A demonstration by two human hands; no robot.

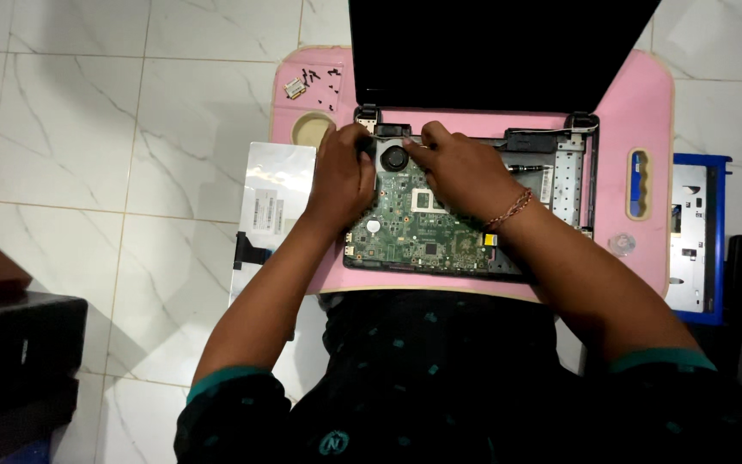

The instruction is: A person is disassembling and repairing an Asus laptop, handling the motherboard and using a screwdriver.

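- Head view: left hand (341, 176) and right hand (465, 172) press fingertips on the green motherboard (418, 228) beside its fan (395, 158), grip unclear.
- Opened laptop (560, 163) fills the pink bench (646, 112); loose screws (324, 82) lie at its far-left corner.

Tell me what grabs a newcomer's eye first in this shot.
The opened laptop at centre, its green circuit board bare, sits on a pink lap table. The left hand and right hand both rest on the board beside the round black fan. Loose screws lie at the table's far left corner.
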